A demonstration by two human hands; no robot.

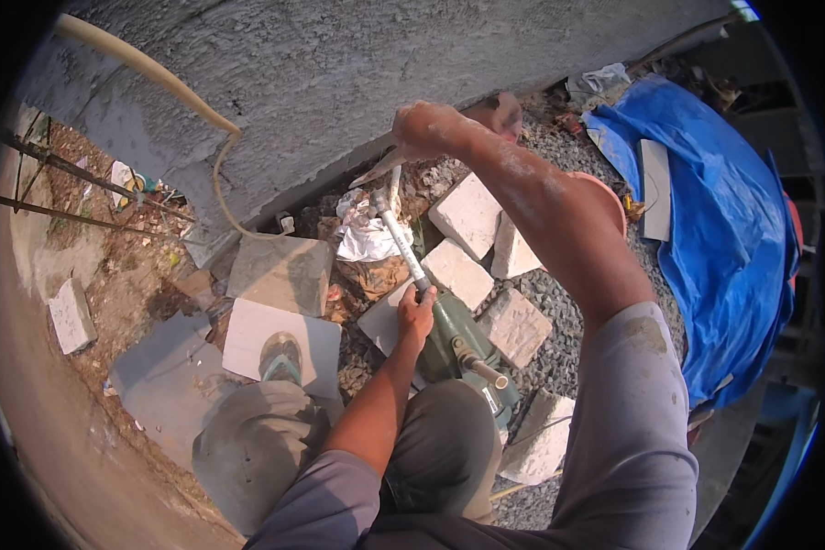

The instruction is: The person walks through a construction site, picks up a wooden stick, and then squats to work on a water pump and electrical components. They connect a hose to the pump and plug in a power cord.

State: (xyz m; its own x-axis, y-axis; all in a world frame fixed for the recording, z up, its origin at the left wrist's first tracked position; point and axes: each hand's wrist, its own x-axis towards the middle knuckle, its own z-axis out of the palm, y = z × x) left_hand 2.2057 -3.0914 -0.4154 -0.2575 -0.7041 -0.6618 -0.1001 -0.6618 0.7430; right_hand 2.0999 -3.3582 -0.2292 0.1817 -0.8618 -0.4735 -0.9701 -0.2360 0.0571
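A green rounded tank-like body (454, 335) with a stub pipe on its side lies just ahead of my right knee. From its top a white plastic pipe (400, 243) with grey fittings at both ends slants up toward the wall. My left hand (416, 316) is closed round the lower grey fitting. Reaching forward across the view, my right arm brings my right hand (423, 130) near the wall's foot. That hand is closed, and a flat tan-grey strip (374, 170) shows below it; its grip on the strip is hidden. A second whitish pipe piece (394, 188) stands beneath.
A rough grey wall (312, 82) rises ahead, with a tan hose (156, 73) running down it. Several pale blocks (467, 215) lie about on gravel. A blue tarp (720, 220) covers a heap at right. Rebar rods (73, 220) stick out at left. My foot (281, 356) stands on a slab.
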